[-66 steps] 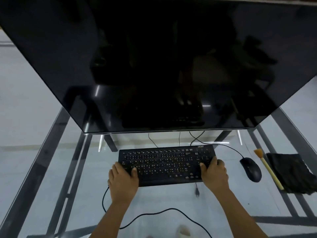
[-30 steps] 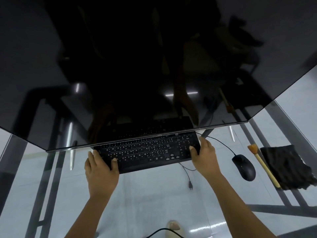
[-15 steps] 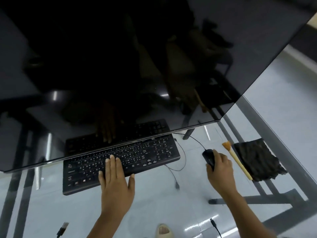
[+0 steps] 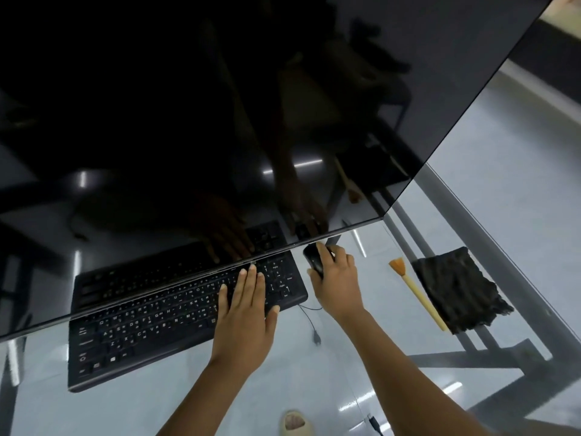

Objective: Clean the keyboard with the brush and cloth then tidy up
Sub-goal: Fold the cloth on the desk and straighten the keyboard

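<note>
A black keyboard (image 4: 151,325) lies on the glass desk, its far edge under the monitor's lower rim. My left hand (image 4: 245,313) rests flat on the keyboard's right part, fingers spread. My right hand (image 4: 338,278) grips the black mouse (image 4: 313,261) just right of the keyboard, close under the monitor's corner. A brush (image 4: 415,292) with a pale handle and orange bristles lies further right. Beside it, touching its handle, sits a crumpled black cloth (image 4: 459,287).
A large dark monitor (image 4: 220,105) fills the upper view and overhangs the desk. A loose cable with a plug (image 4: 314,328) trails from the keyboard's right end. The glass desk (image 4: 361,372) has dark metal frame bars (image 4: 490,360) on the right. A sandalled foot (image 4: 295,423) shows below.
Both hands left the keyboard's ends. My left hand moved onto the keys at the right part; my right hand took the mouse and slid it toward the monitor. The view shifted left.
</note>
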`<act>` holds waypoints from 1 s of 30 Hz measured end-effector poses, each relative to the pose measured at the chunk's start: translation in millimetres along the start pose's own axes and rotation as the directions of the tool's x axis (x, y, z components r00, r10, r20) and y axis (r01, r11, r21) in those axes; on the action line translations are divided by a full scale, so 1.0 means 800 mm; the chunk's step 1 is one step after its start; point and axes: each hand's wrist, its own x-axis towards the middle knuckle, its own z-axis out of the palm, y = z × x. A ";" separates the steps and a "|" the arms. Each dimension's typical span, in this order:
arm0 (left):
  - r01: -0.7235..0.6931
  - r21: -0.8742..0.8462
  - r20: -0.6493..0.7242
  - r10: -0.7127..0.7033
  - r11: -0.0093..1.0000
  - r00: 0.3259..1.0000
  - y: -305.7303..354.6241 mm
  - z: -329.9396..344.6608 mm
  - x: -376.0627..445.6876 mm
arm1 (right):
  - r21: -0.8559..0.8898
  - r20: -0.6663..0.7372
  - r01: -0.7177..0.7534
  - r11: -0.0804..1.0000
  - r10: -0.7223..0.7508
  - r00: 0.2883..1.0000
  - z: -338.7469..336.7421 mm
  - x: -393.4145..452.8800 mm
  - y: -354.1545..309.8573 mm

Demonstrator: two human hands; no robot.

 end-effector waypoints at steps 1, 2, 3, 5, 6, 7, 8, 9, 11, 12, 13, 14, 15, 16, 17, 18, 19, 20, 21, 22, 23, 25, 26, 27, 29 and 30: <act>0.003 0.003 0.008 -0.003 1.000 1.000 0.001 0.002 0.000 | -0.004 -0.008 -0.001 1.000 0.001 1.000 0.001 0.002 0.000; 0.005 0.007 0.015 -0.005 1.000 1.000 0.002 0.004 0.000 | -0.006 -0.017 0.002 1.000 -0.002 1.000 0.002 0.003 0.000; 0.005 0.008 0.021 -0.005 1.000 1.000 0.002 0.005 -0.001 | -0.007 -0.023 0.004 1.000 -0.004 1.000 0.003 0.004 0.000; 0.001 0.003 0.020 -0.001 1.000 1.000 0.003 0.007 0.000 | -0.010 -0.023 0.005 1.000 -0.005 1.000 0.003 0.006 0.001; -0.001 0.004 0.012 0.001 1.000 1.000 0.003 0.008 0.000 | -0.014 -0.021 0.008 1.000 -0.008 1.000 0.004 0.008 0.001; -0.004 0.005 0.006 0.004 1.000 1.000 0.003 0.009 0.001 | -0.021 -0.017 0.009 1.000 -0.010 1.000 0.004 0.008 0.002; -0.007 0.006 0.004 0.007 1.000 1.000 0.003 0.009 0.002 | -0.029 -0.013 0.007 1.000 -0.008 1.000 0.005 0.008 0.003; -0.011 0.005 0.006 0.011 1.000 1.000 0.003 0.010 0.002 | -0.039 -0.009 -0.002 0.999 0.001 1.000 0.004 0.007 0.005; -0.017 -0.004 0.013 0.017 1.000 1.000 0.003 0.008 -0.001 | -0.051 -0.002 -0.048 0.998 0.048 0.999 0.001 -0.001 0.005; -0.020 -0.010 0.018 0.020 1.000 1.000 0.001 0.007 -0.004 | -0.042 -0.013 -0.075 0.996 0.075 0.997 -0.002 -0.006 0.003; -0.023 -0.015 0.022 0.023 1.000 0.999 -0.001 0.005 -0.008 | -0.029 -0.030 -0.092 0.995 0.091 0.995 -0.005 -0.012 0.001; -0.023 -0.022 0.022 0.024 0.999 0.999 -0.006 0.002 -0.013 | -0.016 -0.045 -0.084 0.996 0.083 0.996 -0.008 -0.020 -0.005; -0.020 -0.029 0.018 0.020 0.999 1.000 -0.016 -0.004 -0.022 | -0.002 -0.050 -0.051 0.999 0.051 0.997 -0.011 -0.029 -0.019; -0.024 -0.039 0.014 0.025 0.999 1.000 -0.026 -0.010 -0.030 | 0.014 -0.046 -0.007 1.000 0.007 0.999 -0.012 -0.039 -0.033; -0.040 -0.059 0.016 0.041 0.997 0.999 -0.035 -0.017 -0.037 | 0.030 -0.034 0.045 0.999 -0.044 0.998 -0.012 -0.049 -0.048; -0.052 -0.084 0.017 0.054 0.995 0.998 -0.045 -0.025 -0.048 | 0.049 -0.008 0.113 0.992 -0.112 0.994 -0.009 -0.062 -0.069; -0.066 -0.117 0.016 0.068 0.991 0.998 -0.055 -0.033 -0.060 | 0.064 0.030 0.184 0.981 -0.186 0.982 -0.005 -0.076 -0.089; -0.078 -0.152 0.014 0.081 0.985 0.997 -0.063 -0.039 -0.070 | 0.083 0.082 0.242 0.967 -0.249 0.965 0.000 -0.091 -0.108; -0.079 -0.181 0.008 0.082 0.980 0.997 -0.072 -0.045 -0.084 | 0.111 0.139 0.291 0.950 -0.305 0.942 0.006 -0.108 -0.127; -0.075 -0.209 -0.004 0.075 0.975 0.997 -0.080 -0.049 -0.098 | 0.140 0.189 0.333 0.932 -0.355 0.915 0.012 -0.124 -0.145; -0.062 -0.227 -0.023 0.058 0.972 0.998 -0.092 -0.053 -0.116 | 0.170 0.235 0.372 0.913 -0.404 0.884 0.017 -0.141 -0.164; -0.024 -0.220 -0.071 0.008 0.975 0.997 -0.116 -0.057 -0.150 | 0.208 0.326 0.418 0.884 -0.466 0.822 0.027 -0.168 -0.195; 0.003 -0.198 -0.101 -0.024 0.980 0.995 -0.128 -0.058 -0.165 | 0.214 0.372 0.437 0.874 -0.487 0.791 0.031 -0.177 -0.207; 0.042 -0.173 -0.131 -0.066 0.984 0.989 -0.140 -0.059 -0.181 | 0.213 0.407 0.459 0.862 -0.506 0.761 0.035 -0.184 -0.219; 0.156 -0.133 -0.173 -0.178 0.979 0.969 -0.165 -0.063 -0.210 | 0.204 0.460 0.495 0.844 -0.529 0.713 0.041 -0.196 -0.239; 0.216 -0.120 -0.185 -0.236 0.969 0.954 -0.176 -0.064 -0.223 | 0.201 0.476 0.508 0.837 -0.537 0.696 0.043 -0.202 -0.248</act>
